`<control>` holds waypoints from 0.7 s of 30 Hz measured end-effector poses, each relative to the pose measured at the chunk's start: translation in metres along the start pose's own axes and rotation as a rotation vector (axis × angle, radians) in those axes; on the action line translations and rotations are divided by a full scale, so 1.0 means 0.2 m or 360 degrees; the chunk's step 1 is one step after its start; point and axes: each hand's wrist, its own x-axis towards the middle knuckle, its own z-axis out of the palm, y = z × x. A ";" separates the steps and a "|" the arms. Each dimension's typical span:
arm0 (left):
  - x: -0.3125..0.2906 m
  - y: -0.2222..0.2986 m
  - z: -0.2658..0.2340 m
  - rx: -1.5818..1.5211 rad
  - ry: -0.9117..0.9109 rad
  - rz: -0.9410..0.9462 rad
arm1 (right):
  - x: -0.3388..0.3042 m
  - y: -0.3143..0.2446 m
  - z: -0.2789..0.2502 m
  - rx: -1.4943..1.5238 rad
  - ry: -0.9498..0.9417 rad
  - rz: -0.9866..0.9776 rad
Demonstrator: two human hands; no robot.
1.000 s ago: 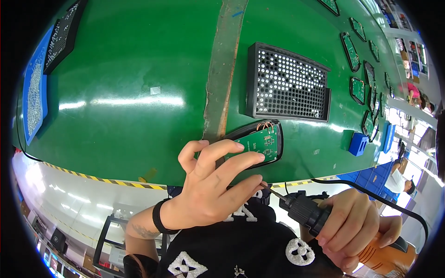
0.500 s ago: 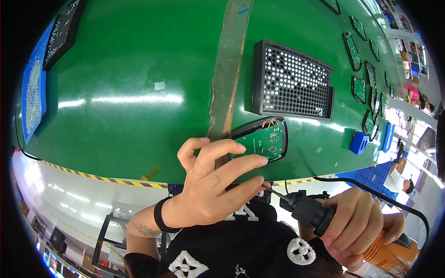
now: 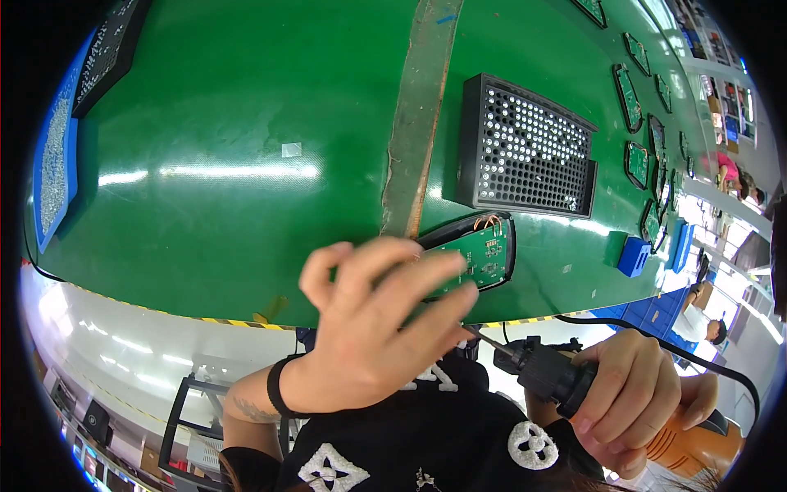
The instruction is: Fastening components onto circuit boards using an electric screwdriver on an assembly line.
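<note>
My right hand (image 3: 631, 394) is wrapped around an orange and black electric screwdriver (image 3: 561, 377), whose thin bit points left. At the bit's tip, the index finger and partly hidden thumb of my left hand (image 3: 373, 336) come together; whatever they pinch is covered. The other left fingers are spread, curled and blurred by motion. Just beyond them on the table lies a black housing (image 3: 510, 254) holding a green circuit board (image 3: 479, 254) with copper wires at its far end. My left hand hides the housing's near left part.
A black tray of small holes (image 3: 471, 156), many filled with shiny screws, stands beyond the housing. More green boards in black housings (image 3: 629, 98) lie at right, near a blue box (image 3: 634, 257). A blue bin (image 3: 51, 193) is far left. A black cable (image 3: 697, 357) runs at right.
My left hand has lifted off the circuit board slightly, its fingers shifting and blurring. The table's things appear a little to the right. My right hand still holds the screwdriver, nearly unmoved.
</note>
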 end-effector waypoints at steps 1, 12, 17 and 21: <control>0.02 0.02 -0.03 0.0058 -0.0033 -0.0238 | 0.01 0.01 0.01 -0.0003 -0.0003 0.0003; 0.06 -0.02 -0.04 0.0227 -0.0034 -0.0641 | 0.07 0.15 0.02 -0.0347 -0.0649 0.0310; 0.06 -0.02 -0.05 0.0167 -0.0018 -0.0675 | 0.08 0.18 0.04 -0.0337 -0.0694 0.0376; 0.06 -0.03 -0.05 0.0145 -0.0022 -0.0683 | 0.09 0.17 0.04 -0.0383 -0.0694 0.0461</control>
